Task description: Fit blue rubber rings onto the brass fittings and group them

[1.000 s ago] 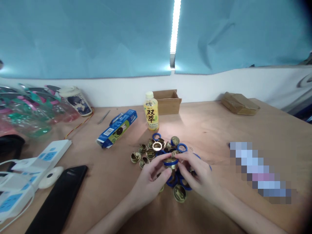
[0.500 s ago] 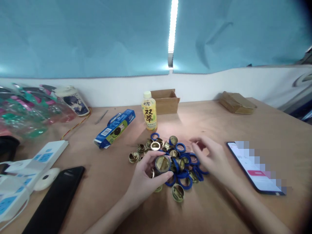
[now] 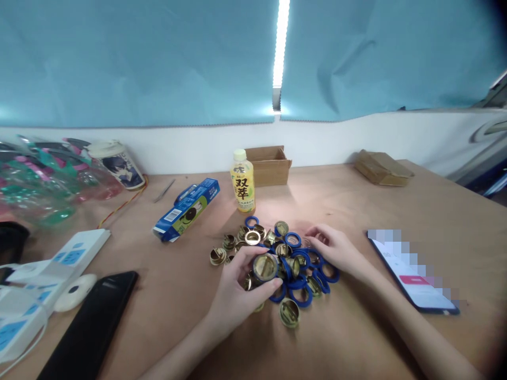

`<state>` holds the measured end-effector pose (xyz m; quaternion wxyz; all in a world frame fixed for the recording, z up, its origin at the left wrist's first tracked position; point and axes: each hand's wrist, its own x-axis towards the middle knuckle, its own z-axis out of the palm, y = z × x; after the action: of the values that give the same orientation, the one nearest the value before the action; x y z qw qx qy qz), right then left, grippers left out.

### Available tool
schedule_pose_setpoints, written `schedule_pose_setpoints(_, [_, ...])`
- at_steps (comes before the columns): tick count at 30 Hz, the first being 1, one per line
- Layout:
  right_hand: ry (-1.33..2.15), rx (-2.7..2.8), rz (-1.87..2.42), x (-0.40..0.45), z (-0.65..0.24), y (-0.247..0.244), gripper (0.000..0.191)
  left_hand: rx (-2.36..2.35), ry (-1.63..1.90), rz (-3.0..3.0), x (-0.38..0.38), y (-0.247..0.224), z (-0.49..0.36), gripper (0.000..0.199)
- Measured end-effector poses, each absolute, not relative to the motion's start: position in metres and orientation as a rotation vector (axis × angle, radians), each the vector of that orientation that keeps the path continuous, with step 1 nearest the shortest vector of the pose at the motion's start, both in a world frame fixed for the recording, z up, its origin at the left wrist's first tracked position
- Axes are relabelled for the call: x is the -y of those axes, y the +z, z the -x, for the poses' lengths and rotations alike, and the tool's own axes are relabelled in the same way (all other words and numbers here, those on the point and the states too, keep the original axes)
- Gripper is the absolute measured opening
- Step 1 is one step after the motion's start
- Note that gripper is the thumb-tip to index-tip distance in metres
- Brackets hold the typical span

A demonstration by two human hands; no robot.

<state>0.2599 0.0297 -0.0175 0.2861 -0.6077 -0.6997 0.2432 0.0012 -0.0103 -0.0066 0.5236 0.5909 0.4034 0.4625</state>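
The left hand (image 3: 240, 290) held a round brass piece (image 3: 265, 267) between its thumb and forefinger, above the near left part of a loose pile on the table (image 3: 340, 338); its palm and curled fingers hid some of the pieces below. The right hand (image 3: 332, 249) was at the right edge of the pile, its fingers bent beside thin rings too faint to make out; whether they gripped one could not be told. In the pile, brass fittings (image 3: 290, 313) and blue rings (image 3: 301, 304) overlapped, covering parts of one another. On the right, pixelation masked part of the lit phone (image 3: 414, 287). The black slab (image 3: 93, 322) was cut off by the bottom edge, and the white power strip (image 3: 83, 253) by the left edge, where clear plastic bottles (image 3: 51, 184) were blurred together. Behind the pile stood a capped yellow drink bottle (image 3: 243, 184), in front of part of an open cardboard box (image 3: 271, 173) whose inner floor was out of sight. A lidded paper cup (image 3: 121, 166) leaned beside the plastic bottles, its contents hidden, as were those of the blue carton (image 3: 188, 210) lying left of the drink bottle.
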Motion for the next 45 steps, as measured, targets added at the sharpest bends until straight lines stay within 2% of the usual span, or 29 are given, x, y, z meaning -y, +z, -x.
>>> schedule_pose_setpoints(5, [0.755,1.981,1.458,-0.024,-0.259,-0.010,0.015,-0.947,1.088,-1.421,0.012,-0.007,-0.001,0.040])
schedule_pose_setpoints(10, [0.827,2.051,1.340,-0.022,-0.258,-0.005,0.022,-0.940,1.074,-1.403,0.013,-0.010,-0.001,0.040])
schedule_pose_setpoints(19, [0.907,2.003,1.313,-0.016,-0.256,0.010,0.026,-0.939,1.066,-1.384,0.013,-0.009,-0.002,0.041])
schedule_pose_setpoints(26, [0.996,1.999,1.264,-0.014,-0.254,0.012,0.018,-0.939,1.081,-1.393,0.013,-0.008,-0.002,0.040])
schedule_pose_setpoints(29, [1.032,1.948,1.279,-0.016,-0.254,0.012,0.020,-0.943,1.090,-1.396,0.013,-0.007,-0.002,0.040])
schedule_pose_setpoints(37, [0.789,1.852,1.346,-0.017,-0.255,0.013,0.024,-0.966,1.092,-1.419,0.014,-0.008,-0.002,0.041])
schedule_pose_setpoints(45, [1.293,1.523,1.093,-0.004,-0.238,0.020,0.031,-1.061,1.112,-1.426,0.013,-0.006,-0.004,0.044])
